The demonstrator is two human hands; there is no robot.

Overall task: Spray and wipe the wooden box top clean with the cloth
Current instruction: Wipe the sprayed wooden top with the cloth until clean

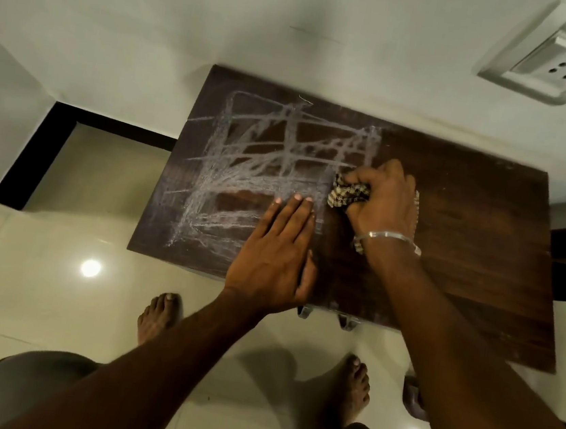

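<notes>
The dark wooden box top point(467, 237) stands against a white wall, seen from above. White chalk scribbles point(243, 174) cover its left half; the right half looks dark and mostly bare. My right hand point(383, 198) is fisted around a bunched checkered cloth point(346, 192) and presses it on the wood at the right edge of the scribbles. My left hand point(277, 252) lies flat on the box top near its front edge, fingers together, holding nothing. No spray bottle is in view.
A wall socket with a switch point(550, 61) sits at the upper right. Glossy tiled floor point(53, 275) lies to the left and front, with my bare feet point(350, 383) close to the box. Metal latches point(326, 316) hang at the box's front edge.
</notes>
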